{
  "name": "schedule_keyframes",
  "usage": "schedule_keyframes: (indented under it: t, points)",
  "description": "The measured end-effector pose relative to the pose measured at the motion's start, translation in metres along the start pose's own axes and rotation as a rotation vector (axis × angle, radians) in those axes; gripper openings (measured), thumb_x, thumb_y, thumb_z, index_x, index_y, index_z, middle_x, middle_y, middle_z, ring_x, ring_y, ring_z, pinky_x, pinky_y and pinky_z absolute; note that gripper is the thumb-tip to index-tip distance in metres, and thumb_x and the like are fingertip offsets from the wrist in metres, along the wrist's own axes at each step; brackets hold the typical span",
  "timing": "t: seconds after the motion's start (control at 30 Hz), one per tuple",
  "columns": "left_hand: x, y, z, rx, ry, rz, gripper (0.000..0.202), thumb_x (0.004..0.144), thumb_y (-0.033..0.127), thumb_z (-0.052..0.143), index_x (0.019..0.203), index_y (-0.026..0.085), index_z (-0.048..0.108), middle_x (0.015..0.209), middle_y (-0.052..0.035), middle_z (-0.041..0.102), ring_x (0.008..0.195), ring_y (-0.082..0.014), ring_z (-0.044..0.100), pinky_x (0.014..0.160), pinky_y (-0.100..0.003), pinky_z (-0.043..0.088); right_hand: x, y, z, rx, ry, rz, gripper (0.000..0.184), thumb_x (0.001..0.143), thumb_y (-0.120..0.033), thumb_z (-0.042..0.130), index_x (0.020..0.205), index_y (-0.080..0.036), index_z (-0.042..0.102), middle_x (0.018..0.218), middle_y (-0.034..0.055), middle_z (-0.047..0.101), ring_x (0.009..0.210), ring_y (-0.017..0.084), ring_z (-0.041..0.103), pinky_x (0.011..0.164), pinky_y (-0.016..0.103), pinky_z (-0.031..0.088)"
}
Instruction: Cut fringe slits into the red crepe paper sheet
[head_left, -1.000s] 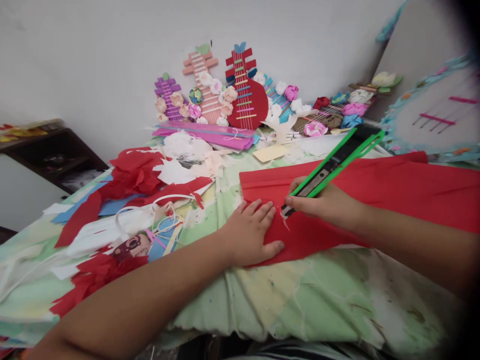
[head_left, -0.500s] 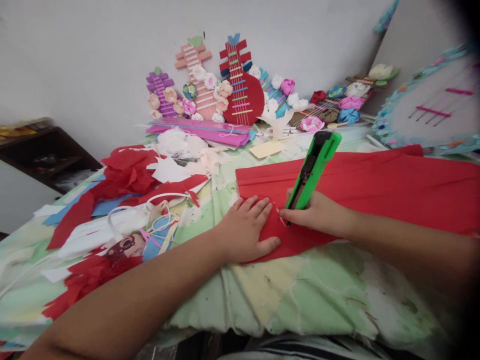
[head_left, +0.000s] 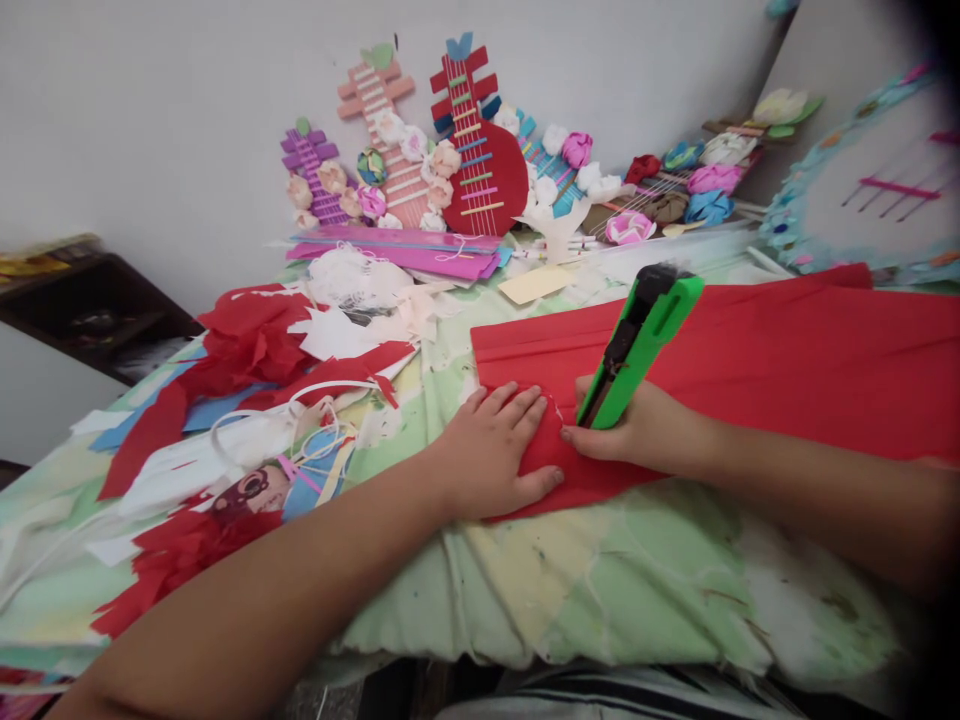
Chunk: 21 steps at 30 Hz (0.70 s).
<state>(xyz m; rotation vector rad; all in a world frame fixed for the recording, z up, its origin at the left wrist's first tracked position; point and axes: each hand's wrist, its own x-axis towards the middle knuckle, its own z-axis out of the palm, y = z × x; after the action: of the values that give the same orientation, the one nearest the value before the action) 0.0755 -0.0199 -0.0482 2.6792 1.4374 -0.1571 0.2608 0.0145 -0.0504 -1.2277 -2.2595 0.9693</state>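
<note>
A long sheet of red crepe paper (head_left: 780,370) lies across the right side of the table. Flat on its left end rests my left hand (head_left: 499,450), fingers stretched out and pressing the paper. My right hand (head_left: 645,430) is closed around a green and black box cutter (head_left: 637,340), held tilted with its lower end down near the paper. The blade tip is hidden behind my fingers. Between the two hands, a thin pale curved line (head_left: 553,403) shows on the red paper.
A green patterned cloth (head_left: 600,570) covers the table. Red paper scraps (head_left: 255,340), white strips and cords lie at left. Along the wall stand paper-flower crafts and a red guitar-shaped craft (head_left: 491,180); a cream card (head_left: 535,285) lies before them.
The box cutter has lifted slightly in my right hand and leans further right. My left hand stays in place on the paper. The whole view has shifted a little.
</note>
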Motion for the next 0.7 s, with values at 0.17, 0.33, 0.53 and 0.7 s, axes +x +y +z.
schedule_keyframes:
  t: [0.17, 0.33, 0.53, 0.7]
  points:
    - [-0.0003, -0.0003, 0.0, 0.002, -0.01, -0.001, 0.076, 0.082, 0.061, 0.022, 0.137, 0.009, 0.02, 0.143, -0.0095, 0.015, 0.13, -0.0291, 0.011, 0.104, -0.046, 0.012, -0.0009, 0.0012, 0.0026, -0.024, -0.016, -0.058, 0.028, 0.068, -0.042, 0.053, 0.058, -0.019, 0.04, 0.052, -0.004, 0.044, 0.051, 0.009, 0.041, 0.05, 0.023, 0.033]
    - [-0.0007, -0.0003, -0.0001, -0.004, -0.01, 0.003, 0.075, 0.082, 0.061, 0.021, 0.137, 0.009, 0.02, 0.143, -0.01, 0.016, 0.13, -0.0292, 0.012, 0.104, -0.047, 0.012, -0.0023, -0.0015, 0.0016, -0.032, -0.013, -0.001, 0.032, 0.068, -0.047, 0.054, 0.059, -0.019, 0.041, 0.053, -0.0037, 0.045, 0.051, 0.009, 0.041, 0.05, 0.023, 0.034]
    - [-0.001, -0.0019, 0.0017, -0.022, 0.018, 0.002, 0.079, 0.08, 0.065, 0.021, 0.137, 0.01, 0.021, 0.143, -0.0095, 0.017, 0.13, -0.0294, 0.011, 0.104, -0.046, 0.012, -0.0029, -0.0021, 0.0017, -0.013, 0.033, 0.051, 0.035, 0.065, -0.051, 0.056, 0.057, -0.019, 0.042, 0.053, -0.0027, 0.046, 0.053, 0.011, 0.044, 0.049, 0.023, 0.034]
    - [0.0003, -0.0016, 0.0029, -0.027, 0.023, 0.005, 0.08, 0.079, 0.066, 0.021, 0.137, 0.01, 0.021, 0.143, -0.0096, 0.018, 0.13, -0.0296, 0.012, 0.104, -0.046, 0.012, -0.0029, -0.0003, 0.0034, -0.049, 0.07, 0.054, 0.037, 0.064, -0.052, 0.056, 0.056, -0.019, 0.042, 0.053, -0.0024, 0.046, 0.053, 0.011, 0.044, 0.048, 0.024, 0.034]
